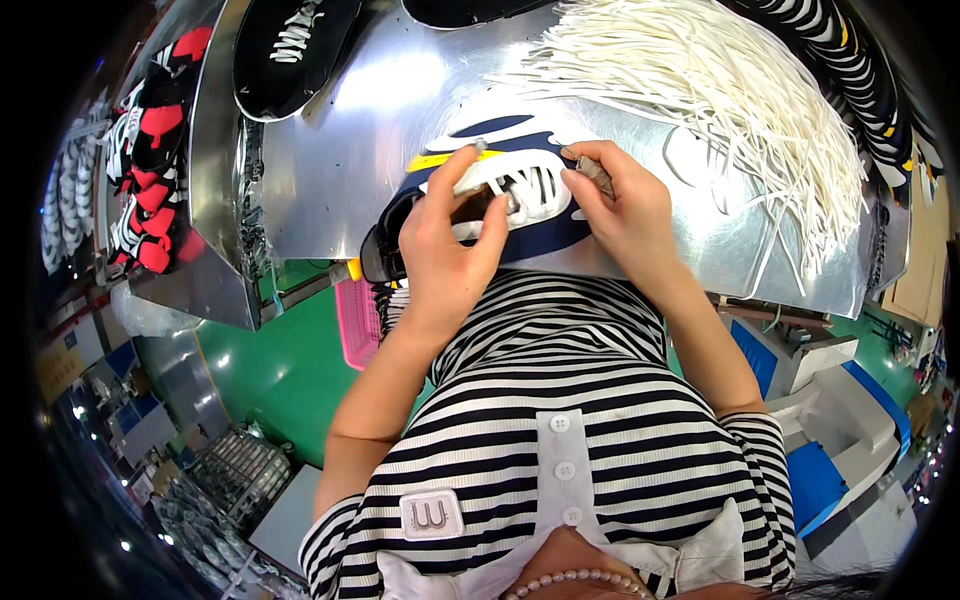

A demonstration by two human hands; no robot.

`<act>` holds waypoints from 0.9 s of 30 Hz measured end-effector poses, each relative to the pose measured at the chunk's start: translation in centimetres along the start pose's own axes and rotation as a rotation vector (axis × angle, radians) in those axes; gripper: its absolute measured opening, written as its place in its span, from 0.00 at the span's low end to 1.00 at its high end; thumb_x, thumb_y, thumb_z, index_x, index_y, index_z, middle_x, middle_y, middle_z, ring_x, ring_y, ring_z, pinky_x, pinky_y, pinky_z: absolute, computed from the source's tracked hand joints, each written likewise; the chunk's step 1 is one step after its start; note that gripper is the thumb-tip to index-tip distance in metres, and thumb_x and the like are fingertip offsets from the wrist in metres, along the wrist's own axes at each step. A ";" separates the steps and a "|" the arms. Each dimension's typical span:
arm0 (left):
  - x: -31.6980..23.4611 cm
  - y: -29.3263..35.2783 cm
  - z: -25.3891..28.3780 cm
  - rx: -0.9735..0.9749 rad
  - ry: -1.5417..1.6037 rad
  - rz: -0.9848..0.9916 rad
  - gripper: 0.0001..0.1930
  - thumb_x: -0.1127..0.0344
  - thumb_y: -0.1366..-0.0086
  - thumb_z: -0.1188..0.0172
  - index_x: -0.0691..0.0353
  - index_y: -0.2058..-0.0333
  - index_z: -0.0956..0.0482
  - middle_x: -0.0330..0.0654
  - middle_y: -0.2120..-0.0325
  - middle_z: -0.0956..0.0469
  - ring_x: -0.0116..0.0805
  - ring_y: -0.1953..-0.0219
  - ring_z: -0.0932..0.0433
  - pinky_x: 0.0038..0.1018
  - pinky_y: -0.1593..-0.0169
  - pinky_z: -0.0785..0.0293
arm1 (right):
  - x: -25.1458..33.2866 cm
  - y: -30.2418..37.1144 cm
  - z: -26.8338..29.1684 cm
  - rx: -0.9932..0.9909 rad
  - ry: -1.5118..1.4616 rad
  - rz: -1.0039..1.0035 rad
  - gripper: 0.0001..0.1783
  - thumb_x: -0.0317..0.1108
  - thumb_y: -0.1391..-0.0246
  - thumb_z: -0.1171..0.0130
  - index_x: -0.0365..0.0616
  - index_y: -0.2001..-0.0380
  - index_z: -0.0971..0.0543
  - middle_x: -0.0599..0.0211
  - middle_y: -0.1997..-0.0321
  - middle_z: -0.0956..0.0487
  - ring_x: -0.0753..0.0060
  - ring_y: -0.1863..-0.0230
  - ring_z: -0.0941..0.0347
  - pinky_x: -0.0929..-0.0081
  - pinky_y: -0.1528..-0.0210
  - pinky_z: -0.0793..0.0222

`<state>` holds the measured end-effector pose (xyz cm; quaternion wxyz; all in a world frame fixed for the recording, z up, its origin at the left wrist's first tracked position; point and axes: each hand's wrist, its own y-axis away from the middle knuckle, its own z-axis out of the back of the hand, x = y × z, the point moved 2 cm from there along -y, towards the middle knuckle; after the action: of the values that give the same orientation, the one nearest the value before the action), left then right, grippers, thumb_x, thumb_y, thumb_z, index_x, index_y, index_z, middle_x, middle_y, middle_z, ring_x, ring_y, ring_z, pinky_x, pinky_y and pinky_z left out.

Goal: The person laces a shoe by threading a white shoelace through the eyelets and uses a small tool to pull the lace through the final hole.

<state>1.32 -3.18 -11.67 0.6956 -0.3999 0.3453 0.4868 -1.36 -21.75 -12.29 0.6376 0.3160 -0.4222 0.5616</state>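
A navy and white shoe with a yellow stripe lies on the metal table before me, its toe to the right. White laces cross part of its front opening. My left hand reaches over the shoe's opening, thumb and index finger apart on either side of it. I see nothing gripped between them. At the toe end of the lacing, my right hand has its fingers curled and thumb close to the index finger. A brownish wrap covers one of its fingers. Whatever lies between those fingertips is too small to make out.
Loose white laces are heaped at the table's far right. Striped dark shoes line the right edge. A black shoe lies far left; red, black and white shoes hang beyond. A pink basket stands below the table.
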 end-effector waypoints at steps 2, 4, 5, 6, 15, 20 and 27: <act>0.7 0.0 -0.6 -0.095 -0.008 0.076 0.25 0.75 0.41 0.35 0.68 0.45 0.30 0.52 0.58 0.19 0.38 0.60 0.16 0.27 0.55 0.20 | -0.4 -0.2 -1.0 -0.088 0.063 0.009 0.08 0.33 0.45 0.36 0.45 0.62 0.19 0.64 0.68 0.18 0.67 0.76 0.22 0.75 0.73 0.29; 0.8 -0.8 -0.9 -0.109 0.012 0.130 0.27 0.74 0.41 0.34 0.68 0.43 0.32 0.52 0.59 0.19 0.36 0.60 0.16 0.27 0.57 0.20 | -0.5 -0.3 -1.2 -0.090 0.070 0.006 0.08 0.33 0.45 0.37 0.46 0.62 0.19 0.65 0.69 0.18 0.68 0.77 0.22 0.75 0.73 0.29; 0.8 -1.1 -0.8 -0.091 -0.008 0.158 0.29 0.74 0.41 0.34 0.69 0.42 0.35 0.51 0.61 0.19 0.34 0.61 0.16 0.27 0.57 0.20 | -0.3 -0.4 -1.3 -0.076 0.080 0.000 0.07 0.33 0.45 0.37 0.46 0.62 0.19 0.65 0.70 0.18 0.68 0.77 0.22 0.74 0.73 0.29; 0.7 -1.5 -0.8 -0.083 0.020 0.203 0.29 0.74 0.41 0.34 0.69 0.42 0.35 0.51 0.61 0.19 0.34 0.61 0.16 0.27 0.57 0.20 | -0.2 -0.5 -1.1 -0.067 0.098 -0.001 0.07 0.33 0.45 0.37 0.47 0.62 0.19 0.65 0.70 0.18 0.68 0.77 0.22 0.74 0.74 0.30; 0.8 -1.3 2.0 0.302 0.342 0.408 0.30 0.79 0.40 0.36 0.67 0.41 0.37 0.44 0.60 0.23 0.26 0.61 0.21 0.23 0.54 0.24 | -0.7 -0.8 -0.7 -0.142 -0.203 -0.107 0.10 0.29 0.45 0.37 0.45 0.58 0.20 0.69 0.78 0.23 0.77 0.80 0.27 0.77 0.77 0.34; 0.4 -1.6 0.7 0.276 0.486 0.490 0.31 0.78 0.42 0.34 0.65 0.41 0.37 0.39 0.64 0.24 0.19 0.66 0.26 0.18 0.61 0.26 | 2.1 0.0 -0.4 -0.010 0.054 0.527 0.17 0.21 0.56 0.35 0.50 0.61 0.19 0.73 0.79 0.25 0.75 0.81 0.28 0.75 0.81 0.36; 0.4 -1.6 1.0 0.395 0.348 0.435 0.25 0.78 0.38 0.38 0.64 0.43 0.35 0.38 0.66 0.24 0.20 0.70 0.27 0.18 0.63 0.28 | 0.5 -1.0 -2.3 0.004 0.258 0.633 0.10 0.29 0.59 0.35 0.52 0.69 0.21 0.75 0.77 0.25 0.71 0.79 0.25 0.72 0.81 0.34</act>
<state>3.08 -2.49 -11.23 0.5701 -0.2516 0.6235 0.4721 0.04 -19.71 -12.78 0.4792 0.0969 -0.4139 0.7679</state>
